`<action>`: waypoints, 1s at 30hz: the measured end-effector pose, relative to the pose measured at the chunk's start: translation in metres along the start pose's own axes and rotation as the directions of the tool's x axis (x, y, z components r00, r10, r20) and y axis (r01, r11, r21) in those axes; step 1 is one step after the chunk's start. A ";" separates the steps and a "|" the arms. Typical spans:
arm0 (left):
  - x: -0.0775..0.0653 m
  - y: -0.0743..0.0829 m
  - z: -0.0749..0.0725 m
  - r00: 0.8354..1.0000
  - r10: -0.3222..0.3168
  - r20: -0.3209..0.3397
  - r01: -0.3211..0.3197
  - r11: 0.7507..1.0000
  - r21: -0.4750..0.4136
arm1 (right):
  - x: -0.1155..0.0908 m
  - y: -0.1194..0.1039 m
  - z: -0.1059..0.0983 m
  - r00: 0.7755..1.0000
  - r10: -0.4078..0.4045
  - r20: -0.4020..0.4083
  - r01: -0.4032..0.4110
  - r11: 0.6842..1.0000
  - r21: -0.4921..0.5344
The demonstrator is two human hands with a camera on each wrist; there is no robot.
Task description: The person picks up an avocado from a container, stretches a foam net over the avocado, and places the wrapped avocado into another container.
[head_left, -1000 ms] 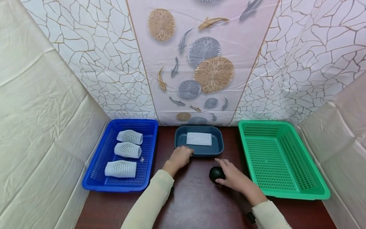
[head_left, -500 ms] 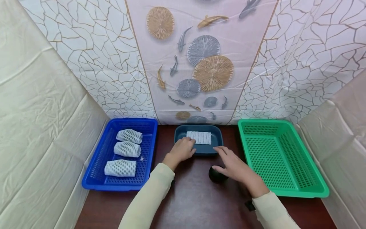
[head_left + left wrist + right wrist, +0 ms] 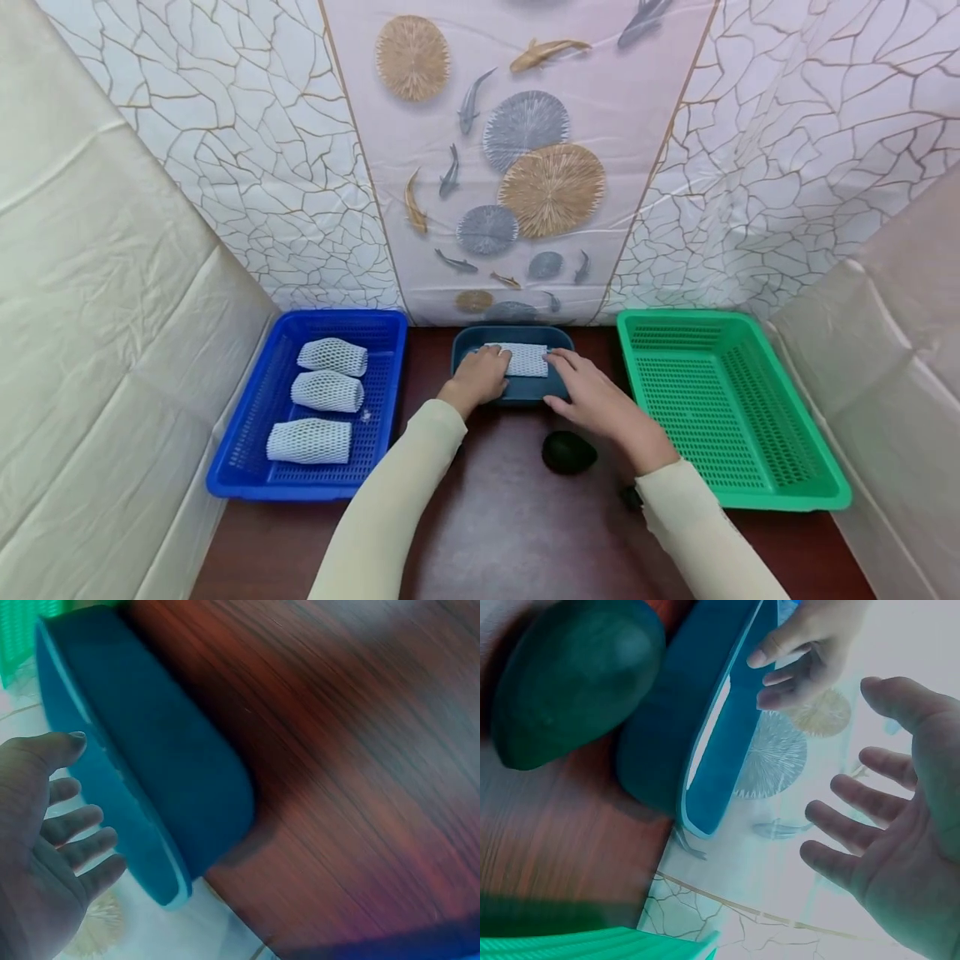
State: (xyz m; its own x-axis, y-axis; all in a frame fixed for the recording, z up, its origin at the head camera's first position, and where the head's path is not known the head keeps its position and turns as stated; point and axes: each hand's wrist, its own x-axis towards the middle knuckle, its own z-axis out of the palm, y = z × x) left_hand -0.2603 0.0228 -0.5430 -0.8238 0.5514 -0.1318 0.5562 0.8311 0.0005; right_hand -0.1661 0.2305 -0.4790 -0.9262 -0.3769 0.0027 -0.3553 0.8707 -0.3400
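A white foam net sleeve (image 3: 527, 360) lies flat in the dark blue tray (image 3: 517, 398) at the back of the table. My left hand (image 3: 483, 375) is over the tray's left side, its fingertips overlapping the sleeve's left end in the head view. From the right, my right hand (image 3: 592, 400) reaches over the tray, fingertips close by the sleeve's right end. Both wrist views show loosely spread fingers and nothing held. A dark green avocado (image 3: 568, 452) rests on the table in front of the tray, close to my right forearm; it looms large in the right wrist view.
At the left stands a blue basket (image 3: 217, 479) with three sleeved items (image 3: 309, 441) in white foam nets. A green basket (image 3: 810, 500) with nothing in it stands at the right. Patterned cloth (image 3: 495, 283) hangs behind the tray.
My left hand has moved from the tray's front left corner to over the sleeve's left end. My right hand has left the avocado and moved forward to the tray; the avocado stays on the table.
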 end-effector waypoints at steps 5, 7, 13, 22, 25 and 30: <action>0.007 -0.007 0.005 0.998 0.008 0.058 -0.008 1.000 0.007 | 0.019 0.001 0.004 1.000 0.004 0.010 -0.004 1.000 -0.002; 0.010 -0.008 0.005 0.998 0.016 0.064 -0.015 1.000 -0.003 | 0.025 0.002 0.006 1.000 0.019 0.023 -0.019 1.000 0.001; 0.023 -0.004 0.004 0.998 0.040 0.051 -0.040 0.999 -0.008 | 0.036 0.011 0.010 0.994 0.099 0.039 -0.100 0.994 0.044; 0.036 -0.009 0.014 0.991 0.014 0.132 -0.010 0.999 -0.036 | 0.041 0.008 0.022 0.989 0.139 0.052 -0.145 0.981 0.131; 0.038 -0.013 0.017 0.988 0.008 0.155 -0.003 0.999 -0.033 | 0.041 0.006 0.025 0.984 0.172 0.055 -0.178 0.973 0.149; 0.040 -0.015 0.019 0.983 0.014 0.185 -0.008 0.999 -0.033 | 0.041 0.007 0.030 0.980 0.190 0.056 -0.197 0.967 0.161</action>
State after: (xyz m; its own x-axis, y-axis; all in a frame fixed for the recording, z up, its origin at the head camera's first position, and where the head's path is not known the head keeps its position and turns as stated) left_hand -0.2992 0.0304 -0.5675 -0.7813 0.5403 -0.3125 0.5591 0.8284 0.0345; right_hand -0.2028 0.2117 -0.5096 -0.9684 -0.2214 -0.1148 -0.1408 0.8653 -0.4811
